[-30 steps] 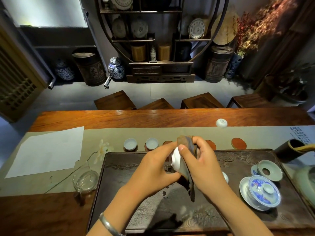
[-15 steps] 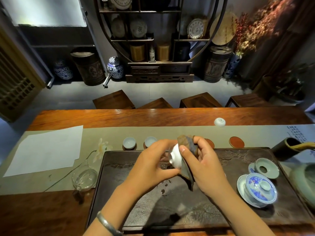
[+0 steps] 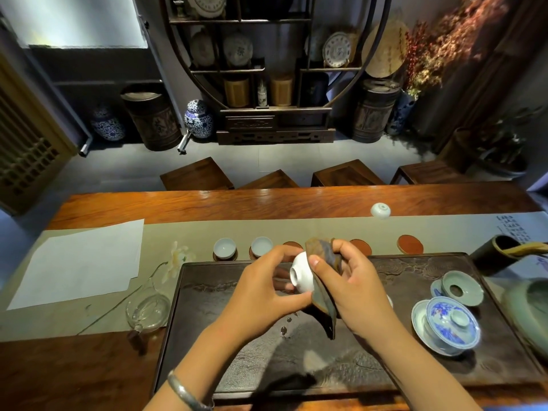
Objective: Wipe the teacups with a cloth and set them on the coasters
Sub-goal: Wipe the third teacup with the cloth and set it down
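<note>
Above the dark tea tray point(image 3: 237, 351), my left hand point(image 3: 261, 289) grips a small white teacup point(image 3: 301, 275) tipped on its side, foot toward the left. My right hand point(image 3: 353, 283) holds a dark brown cloth point(image 3: 323, 292) pressed against the cup, thumb on top. Two pale teacups point(image 3: 224, 247) point(image 3: 261, 246) stand on coasters at the left of a row. Two bare red coasters point(image 3: 361, 247) point(image 3: 410, 244) lie at the right, and a third point(image 3: 292, 244) is partly hidden behind my hands. Another white cup point(image 3: 380, 210) lies overturned farther back on the runner.
A blue-and-white lidded gaiwan point(image 3: 450, 324) and a celadon strainer point(image 3: 462, 290) sit on the tray's right. A glass pitcher point(image 3: 148, 310) stands left of the tray, beside a white paper sheet point(image 3: 80, 262). A dark holder point(image 3: 498, 256) and green vessel point(image 3: 530, 310) are at far right.
The cup has turned in my hands, so more of its white body and foot shows at the left of the cloth. Both hands stay above the tray.
</note>
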